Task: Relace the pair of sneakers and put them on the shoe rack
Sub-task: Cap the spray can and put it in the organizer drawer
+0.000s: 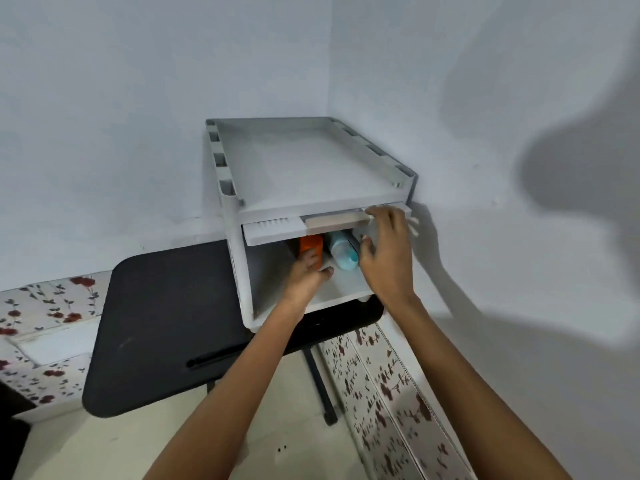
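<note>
Item 1. Shoe rack [311, 168], centre of frame, in the wall corner: white moulded plastic, boxy, with a rimmed tray top, slotted sides and matte faces. It stands on a black table [166, 323] with rounded corners.

Item 2. Flap [270, 230], raised along the top of the open compartment: ribbed white plastic with a beige bar [332, 223].

Item 3. Contents, centre: an orange item [310, 244], blocky, and a pale blue item [341, 252], rounded and smooth. I cannot tell whether these are the pair; no laces are visible.

Item 4. My left hand [304, 277] is inside the compartment against the orange item. Its fingers are hidden, so I cannot tell if it grips.

Item 5. My right hand [388, 254] is at centre right, apart from the left. Its fingers are spread and fairly straight over the flap's edge, holding nothing, and are slightly blurred.

Handling note, my judgement: this is the stowing step. I should keep the flap propped high with the right hand and slide the contents flat to the back wall. Smooth plastic gives little friction, so push low and square. Clear the fingers before the flap drops.
</note>
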